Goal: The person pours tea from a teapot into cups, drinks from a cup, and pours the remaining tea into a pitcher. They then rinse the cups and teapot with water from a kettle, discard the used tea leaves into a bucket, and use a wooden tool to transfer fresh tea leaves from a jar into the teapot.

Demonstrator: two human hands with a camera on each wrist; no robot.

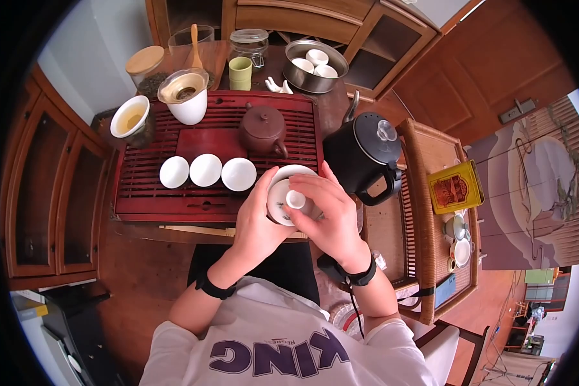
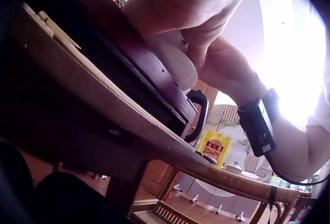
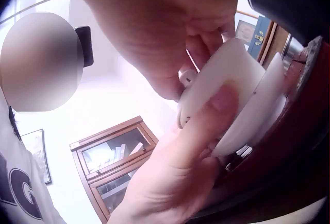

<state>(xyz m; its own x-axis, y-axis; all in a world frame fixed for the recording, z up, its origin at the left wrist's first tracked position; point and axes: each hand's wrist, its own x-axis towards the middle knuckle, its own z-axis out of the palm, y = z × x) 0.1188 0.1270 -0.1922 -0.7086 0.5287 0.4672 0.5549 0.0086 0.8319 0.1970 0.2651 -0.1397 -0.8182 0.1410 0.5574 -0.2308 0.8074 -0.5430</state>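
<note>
A white lidded tea bowl, a gaiwan (image 3: pixel 240 62), is between my hands at the front edge of the tea tray (image 1: pixel 151 209). My left hand (image 1: pixel 258 215) grips it from the left side, its thumb lying along the bowl in the right wrist view. Under the bowl shows a white saucer (image 3: pixel 258 110). My right hand (image 1: pixel 331 215) curls over the top, thumb and fingers pinching around the knob of the lid (image 1: pixel 278 199). Three white cups (image 1: pixel 206 170) stand in a row left of the hands. A brown clay teapot (image 1: pixel 262 128) sits just beyond them.
Close on the right stands a black kettle (image 1: pixel 367 145). Further left are a white pitcher with a strainer (image 1: pixel 188 106) and a cup of pale tea (image 1: pixel 130 122). A steel bowl with cups (image 1: pixel 296 80) is at the back. A yellow tin (image 1: pixel 457 186) rests on the wicker stand (image 1: pixel 424 257).
</note>
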